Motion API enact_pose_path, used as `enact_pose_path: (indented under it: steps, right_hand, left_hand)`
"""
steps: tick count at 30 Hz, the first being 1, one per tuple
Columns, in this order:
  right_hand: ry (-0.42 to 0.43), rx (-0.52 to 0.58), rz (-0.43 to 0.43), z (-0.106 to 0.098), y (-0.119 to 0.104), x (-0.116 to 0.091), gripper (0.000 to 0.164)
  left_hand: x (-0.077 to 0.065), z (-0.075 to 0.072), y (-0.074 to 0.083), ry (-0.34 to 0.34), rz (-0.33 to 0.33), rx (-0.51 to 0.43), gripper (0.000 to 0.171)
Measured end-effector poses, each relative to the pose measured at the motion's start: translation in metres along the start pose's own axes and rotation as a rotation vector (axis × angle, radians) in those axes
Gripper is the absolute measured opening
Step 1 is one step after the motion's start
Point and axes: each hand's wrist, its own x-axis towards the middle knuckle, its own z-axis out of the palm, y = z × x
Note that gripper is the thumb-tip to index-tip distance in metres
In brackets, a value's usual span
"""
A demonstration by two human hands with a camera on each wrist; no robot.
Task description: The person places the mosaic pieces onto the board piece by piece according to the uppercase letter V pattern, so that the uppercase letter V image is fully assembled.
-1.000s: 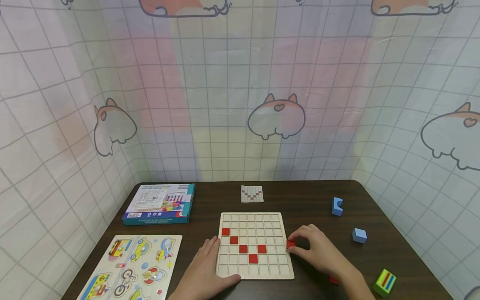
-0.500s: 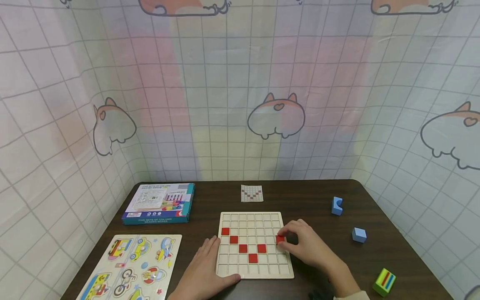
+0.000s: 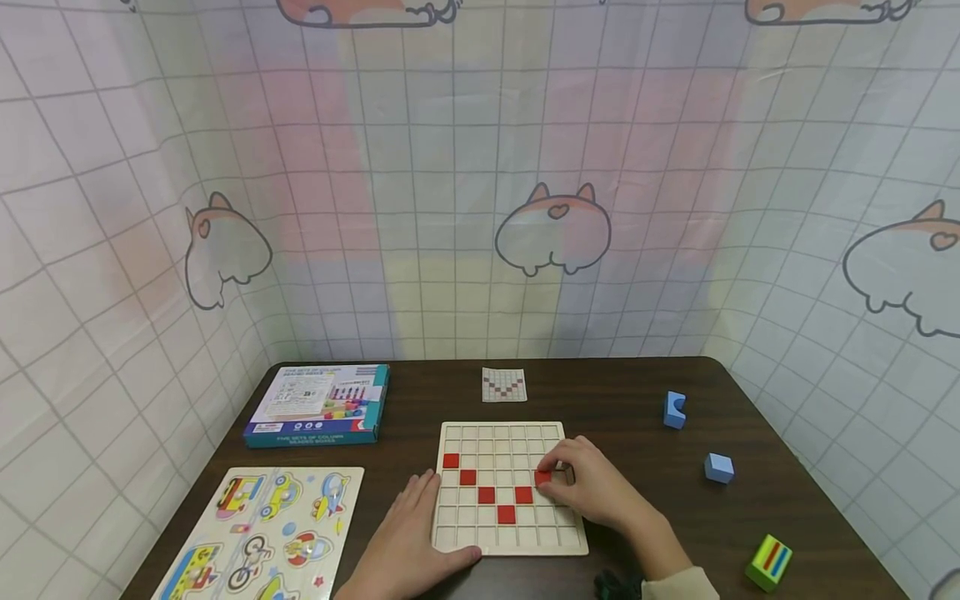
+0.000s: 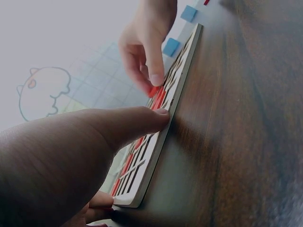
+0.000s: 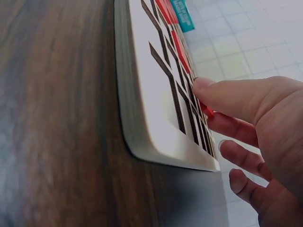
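A pale gridded board [image 3: 510, 536] lies in front of me with several red square tiles [image 3: 487, 495] seated in its cells. My right hand [image 3: 596, 487] pinches another red tile [image 3: 542, 477] between thumb and index finger, over the board's right part, up and right of the rightmost seated tile. In the right wrist view the held tile [image 5: 206, 110] shows just below the thumb tip, close to the grid. My left hand [image 3: 405, 533] lies along the board's left edge, fingers straight, its thumb [image 4: 147, 120] resting on the near edge.
A small pattern card [image 3: 504, 385] lies behind the board. To the left are a boxed set [image 3: 318, 408] and a picture board [image 3: 262, 533]. On the right stand a notched blue block [image 3: 674, 410], a light blue block [image 3: 719, 468] and a striped green block [image 3: 769, 564].
My right hand has carried the red tile leftward, from beside the board's right edge to over its cells. The left hand stays in place.
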Motion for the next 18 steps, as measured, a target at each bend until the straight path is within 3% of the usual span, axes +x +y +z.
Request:
enact_pose_path:
  steps: [10,18]
  right_hand:
    - [-0.005,-0.018,0.040,0.0045,-0.0013,0.0073,0.013]
    - [0.001,-0.020,0.058,0.0057,0.0023,0.0108,0.014]
  left_hand:
    - [-0.0010,-0.0009,0.0005,0.001,0.011,0.002,0.135]
    - [-0.0002,-0.0012,0.0015,-0.015,-0.020,-0.008,0.135]
